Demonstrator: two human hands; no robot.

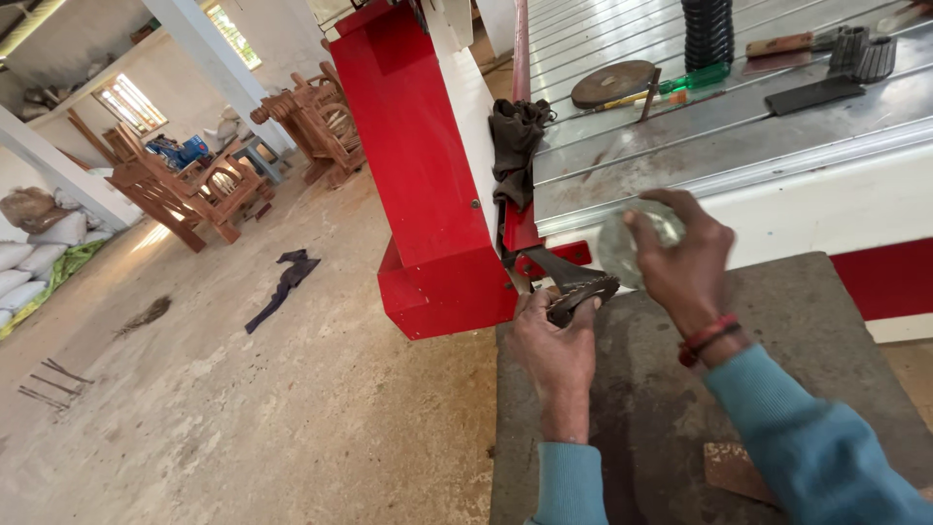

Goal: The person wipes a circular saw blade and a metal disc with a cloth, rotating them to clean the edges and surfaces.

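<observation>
Left hand (556,342) closed around a dark toothed part (581,292), gripped at the far left corner of the grey worktop (807,321), just beside the red machine frame (418,165). Right hand (685,261) closed on a round, pale metal disc (622,248), raised over the worktop's far edge, near the toothed part but apart from it. Both sleeves teal; red band (708,338) at the right wrist. Dark rag (515,146) hung from the frame just above the left hand. Well beyond, on the machine bed (680,146): brown disc (612,83), green-handled screwdriver (695,78), black coil (708,34).

Judged risky: bare fingers wrapped over teeth, so any slip or twist likely to nick skin. Disc pinched by its rim only, likely to drop past the edge onto concrete if jolted. Rag close enough to snag in the teeth. Whether the toothed part was fixed to the frame or loose, impossible to tell.
</observation>
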